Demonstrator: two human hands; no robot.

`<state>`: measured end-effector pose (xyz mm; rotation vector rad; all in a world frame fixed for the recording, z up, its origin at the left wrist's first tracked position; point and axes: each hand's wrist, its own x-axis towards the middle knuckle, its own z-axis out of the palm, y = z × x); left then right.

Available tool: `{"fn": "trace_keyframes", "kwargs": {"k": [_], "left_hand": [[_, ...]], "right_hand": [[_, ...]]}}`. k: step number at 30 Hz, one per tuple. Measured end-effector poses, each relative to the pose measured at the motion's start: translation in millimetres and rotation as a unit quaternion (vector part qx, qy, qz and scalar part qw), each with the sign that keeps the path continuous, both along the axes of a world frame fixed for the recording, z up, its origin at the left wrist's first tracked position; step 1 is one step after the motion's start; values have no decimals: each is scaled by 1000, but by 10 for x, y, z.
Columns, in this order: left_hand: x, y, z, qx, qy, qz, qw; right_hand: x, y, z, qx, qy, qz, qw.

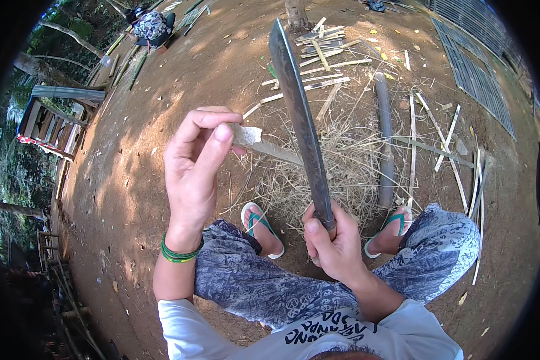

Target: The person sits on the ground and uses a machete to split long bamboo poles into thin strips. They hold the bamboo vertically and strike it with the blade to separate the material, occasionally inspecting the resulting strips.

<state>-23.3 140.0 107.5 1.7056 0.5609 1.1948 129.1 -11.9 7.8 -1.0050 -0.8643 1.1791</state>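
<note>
My left hand (195,159), with a green band round the wrist, pinches one end of a split bamboo strip (273,150) between thumb and fingers. The strip's pale inner face shows by the thumb, and it runs right, behind the blade. In my right hand (336,246) the handle of a machete (302,114) is gripped, its long dark blade pointing up and away from me. Blade and strip cross in view; whether they touch I cannot tell. Under both lies a heap of thin bamboo shavings (342,162) on the ground between my feet.
A grey round pole (384,141) lies beside the shavings. Split strips (327,51) are piled near a tree trunk (296,13), with more strips (444,138) at right. Slatted panels (474,75) lie far right. Another person (153,27) crouches far left, beyond a small wooden structure (54,123).
</note>
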Motion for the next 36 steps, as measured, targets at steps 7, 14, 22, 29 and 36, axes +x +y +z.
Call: {"fn": "trace_keyframes", "kwargs": {"k": [7,14,22,29,36], "left_hand": [[15,-115,-33,40,9,12,999],[68,-177,-90,32,-37,-9,999],[77,-149,-142,43,-55,-2,998],[97,-244,-134,56,-34,-14,998],[135,-296,-165,61,-19,-28,998]], "right_hand": [[-78,-19,160,35,-4,65,997],[-119,-18,196,17,18,86,996],[-133,48,84,17,-81,19,996],[-52,69,59,9,-199,-18,980],[-2,64,-51,34,-289,-67,954]]}}
